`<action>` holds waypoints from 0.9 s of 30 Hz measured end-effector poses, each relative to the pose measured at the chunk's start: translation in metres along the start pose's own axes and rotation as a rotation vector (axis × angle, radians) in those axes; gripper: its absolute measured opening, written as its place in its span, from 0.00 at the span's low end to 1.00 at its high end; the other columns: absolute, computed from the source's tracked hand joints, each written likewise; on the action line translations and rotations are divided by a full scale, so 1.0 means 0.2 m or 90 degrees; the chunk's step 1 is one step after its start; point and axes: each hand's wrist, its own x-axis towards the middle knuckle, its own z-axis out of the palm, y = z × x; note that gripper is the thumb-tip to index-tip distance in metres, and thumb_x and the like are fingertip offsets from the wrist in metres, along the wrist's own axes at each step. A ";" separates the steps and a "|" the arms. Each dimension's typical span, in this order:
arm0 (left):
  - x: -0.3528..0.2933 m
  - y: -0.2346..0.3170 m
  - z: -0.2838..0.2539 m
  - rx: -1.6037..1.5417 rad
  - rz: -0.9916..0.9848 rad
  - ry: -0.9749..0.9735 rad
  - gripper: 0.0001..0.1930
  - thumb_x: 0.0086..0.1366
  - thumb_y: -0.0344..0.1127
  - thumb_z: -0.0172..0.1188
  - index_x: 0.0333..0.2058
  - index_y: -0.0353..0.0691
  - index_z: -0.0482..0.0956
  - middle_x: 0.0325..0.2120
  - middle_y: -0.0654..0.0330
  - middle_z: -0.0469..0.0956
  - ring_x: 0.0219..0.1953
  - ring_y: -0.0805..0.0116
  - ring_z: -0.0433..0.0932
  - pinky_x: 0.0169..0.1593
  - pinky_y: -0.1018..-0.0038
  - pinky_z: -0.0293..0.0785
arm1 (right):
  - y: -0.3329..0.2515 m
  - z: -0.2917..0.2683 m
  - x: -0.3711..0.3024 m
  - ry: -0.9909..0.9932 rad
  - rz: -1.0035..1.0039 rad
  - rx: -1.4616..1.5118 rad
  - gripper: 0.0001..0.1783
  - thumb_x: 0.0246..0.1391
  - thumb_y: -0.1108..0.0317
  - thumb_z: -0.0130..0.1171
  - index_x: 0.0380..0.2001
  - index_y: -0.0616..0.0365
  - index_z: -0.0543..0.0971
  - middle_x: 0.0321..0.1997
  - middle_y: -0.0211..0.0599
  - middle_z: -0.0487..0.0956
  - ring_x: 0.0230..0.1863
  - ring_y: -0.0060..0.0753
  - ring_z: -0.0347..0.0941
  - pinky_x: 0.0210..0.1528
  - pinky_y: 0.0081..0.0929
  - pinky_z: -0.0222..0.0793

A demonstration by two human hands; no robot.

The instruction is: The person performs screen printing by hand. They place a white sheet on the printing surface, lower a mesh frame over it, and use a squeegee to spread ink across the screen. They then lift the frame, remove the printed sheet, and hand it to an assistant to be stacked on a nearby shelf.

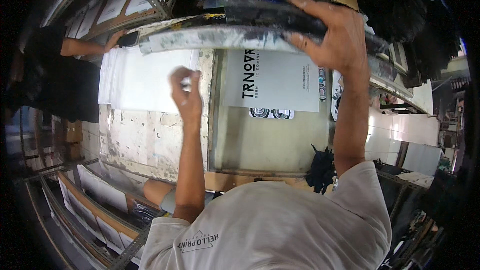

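My right hand (pixel 336 32) grips the right part of a long, ink-smeared screen-printing frame (pixel 220 37), raised along the far side of the table. In front of me, a white sheet with black print (pixel 280 80) lies on a pale flat printing bed (pixel 265 142). Round black-and-white stickers (pixel 272 113) peek out from beneath its near edge. Somewhat blurred, my left hand (pixel 186 90) hovers near a stack of blank white sheets (pixel 145 77). Its thumb and fingers curl into a ring, and nothing shows between them.
A person in dark clothes (pixel 60 75) stands at the left, one hand by the stack and a dark phone-like object (pixel 129 39). Metal racks holding white sheets (pixel 100 190) fill the lower left. A black cloth bundle (pixel 320 169) hangs at the bed's near right corner.
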 end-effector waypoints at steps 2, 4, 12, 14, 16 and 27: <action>-0.15 -0.19 0.09 0.147 -0.121 -0.114 0.24 0.65 0.41 0.66 0.54 0.33 0.70 0.40 0.48 0.82 0.41 0.55 0.81 0.45 0.61 0.75 | 0.03 -0.02 0.08 -0.004 -0.010 -0.021 0.32 0.42 0.46 0.74 0.50 0.48 0.85 0.40 0.42 0.86 0.36 0.41 0.84 0.41 0.36 0.78; -0.34 -0.31 0.17 0.235 -0.191 -0.170 0.25 0.64 0.43 0.67 0.52 0.33 0.73 0.34 0.47 0.83 0.36 0.53 0.83 0.43 0.61 0.77 | 0.04 -0.02 0.13 -0.022 -0.001 -0.044 0.31 0.41 0.47 0.75 0.48 0.50 0.86 0.38 0.41 0.87 0.36 0.39 0.84 0.42 0.35 0.78; -0.35 -0.23 0.31 0.019 -0.143 -0.158 0.18 0.64 0.22 0.62 0.52 0.33 0.72 0.22 0.63 0.76 0.25 0.78 0.70 0.32 0.78 0.67 | 0.12 -0.03 0.14 -0.020 0.036 -0.003 0.32 0.40 0.46 0.77 0.47 0.53 0.86 0.37 0.42 0.87 0.35 0.38 0.85 0.42 0.35 0.79; -0.31 -0.18 0.30 -0.036 -0.133 -0.109 0.19 0.64 0.22 0.60 0.53 0.34 0.71 0.23 0.60 0.76 0.25 0.73 0.72 0.33 0.74 0.69 | 0.12 -0.03 0.15 -0.028 0.052 0.005 0.32 0.41 0.47 0.77 0.47 0.54 0.86 0.37 0.43 0.87 0.35 0.38 0.85 0.42 0.34 0.79; -0.27 -0.09 0.25 -0.087 -0.125 -0.071 0.19 0.65 0.21 0.57 0.54 0.34 0.69 0.25 0.62 0.76 0.26 0.75 0.71 0.34 0.76 0.68 | 0.11 -0.03 0.17 -0.035 0.062 0.017 0.30 0.42 0.49 0.77 0.47 0.55 0.86 0.39 0.45 0.87 0.36 0.38 0.84 0.43 0.34 0.79; -0.15 -0.52 -0.69 -0.083 -0.185 0.093 0.22 0.67 0.20 0.55 0.59 0.35 0.66 0.30 0.67 0.75 0.35 0.79 0.70 0.45 0.82 0.67 | 0.11 -0.06 0.17 -0.038 0.066 -0.050 0.31 0.44 0.52 0.75 0.52 0.52 0.83 0.45 0.48 0.85 0.43 0.43 0.83 0.49 0.37 0.76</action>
